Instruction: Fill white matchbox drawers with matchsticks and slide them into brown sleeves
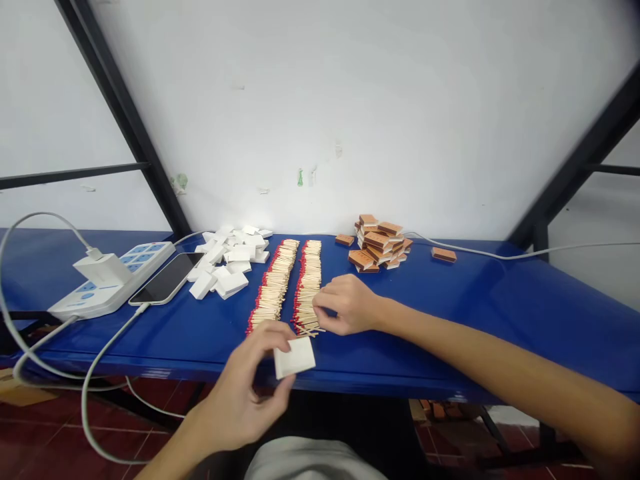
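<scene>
Between the thumb and fingers of my left hand is a small white matchbox tray, held up over the table's front edge. My right hand is closed in a pinch at the near end of the right row of matchsticks, its fingertips on the wooden ends; how many sticks it grips is hidden. A second row of matchsticks runs alongside to the left, red heads facing left. Farther left lies a heap of white matchbox trays. Brown-topped matchboxes are piled at the back right.
On the left of the blue table are a power strip with a plugged-in charger and a phone on a white cable. Single matchboxes lie beside the pile. Black frame posts and a white wall stand behind.
</scene>
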